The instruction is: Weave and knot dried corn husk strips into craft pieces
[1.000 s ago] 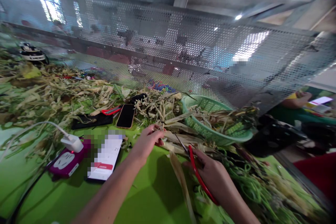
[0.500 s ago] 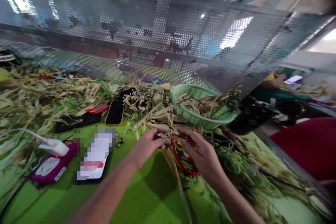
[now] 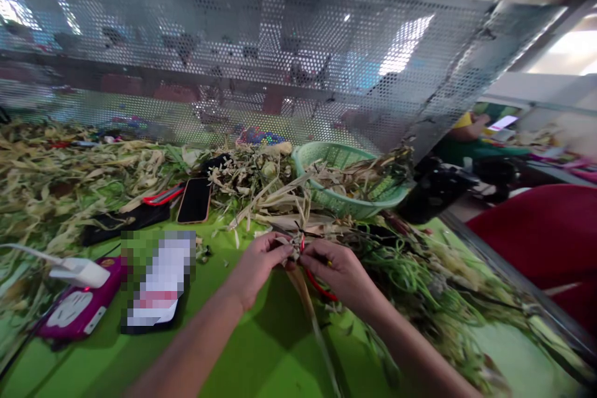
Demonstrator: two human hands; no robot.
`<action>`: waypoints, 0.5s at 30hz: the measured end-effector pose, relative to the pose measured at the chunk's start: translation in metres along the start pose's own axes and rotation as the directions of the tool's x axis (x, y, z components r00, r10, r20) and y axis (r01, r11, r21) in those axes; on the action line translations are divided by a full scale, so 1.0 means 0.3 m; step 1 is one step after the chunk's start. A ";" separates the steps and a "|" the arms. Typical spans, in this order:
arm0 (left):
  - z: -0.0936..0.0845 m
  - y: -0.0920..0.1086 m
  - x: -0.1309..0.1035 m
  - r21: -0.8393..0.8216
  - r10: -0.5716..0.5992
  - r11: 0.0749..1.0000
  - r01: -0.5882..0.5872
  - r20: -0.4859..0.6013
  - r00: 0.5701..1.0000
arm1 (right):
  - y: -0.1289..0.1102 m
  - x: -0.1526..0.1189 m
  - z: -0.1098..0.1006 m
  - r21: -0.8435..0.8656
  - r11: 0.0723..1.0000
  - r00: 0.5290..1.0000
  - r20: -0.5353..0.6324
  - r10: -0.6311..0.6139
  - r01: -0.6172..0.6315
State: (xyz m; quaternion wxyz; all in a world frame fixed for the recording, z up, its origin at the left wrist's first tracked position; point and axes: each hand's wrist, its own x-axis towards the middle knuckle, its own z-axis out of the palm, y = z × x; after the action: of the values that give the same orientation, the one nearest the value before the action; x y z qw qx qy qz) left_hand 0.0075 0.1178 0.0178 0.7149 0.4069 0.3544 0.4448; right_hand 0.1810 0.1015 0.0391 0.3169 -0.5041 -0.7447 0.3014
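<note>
A knotted bundle of dried leaf strips (image 3: 295, 249) and a red-handled tool (image 3: 321, 289), both nearer to me than the green plastic basket (image 3: 357, 206).

From where I stand, the bundle is pale straw and brown, papery and creased, gathered into a small rough clump before the basket, a bit to its left. Thin strips poke up out of the clump toward the basket, while one long, flat strip trails from below it, away from the basket. The tool's smooth, curved red handle slants just beside that strip, on the near side of the basket; its working end is hidden.
</note>
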 end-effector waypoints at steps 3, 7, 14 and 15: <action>-0.008 0.011 0.001 0.140 0.033 0.989 -0.041 0.060 0.998 | 0.011 0.004 0.003 0.180 0.980 0.995 -0.032 0.092 -0.085; -0.007 0.003 0.003 0.158 0.013 0.987 -0.033 0.126 0.992 | 0.020 0.003 0.016 0.502 0.850 0.977 -0.046 0.206 -0.156; -0.006 -0.021 0.003 0.244 0.040 0.966 -0.083 0.174 0.984 | 0.002 -0.004 0.024 0.593 0.776 0.923 -0.135 0.361 -0.216; -0.005 -0.018 0.001 0.280 0.061 0.954 -0.109 0.177 0.982 | 0.001 -0.004 0.025 0.607 0.763 0.919 -0.132 0.371 -0.221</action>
State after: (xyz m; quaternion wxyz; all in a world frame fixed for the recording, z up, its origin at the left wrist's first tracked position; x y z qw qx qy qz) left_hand 0.0080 0.1172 0.0123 0.6550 0.5574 0.3366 0.3833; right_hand 0.1759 0.0996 0.0340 0.4926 -0.5280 -0.4821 0.4961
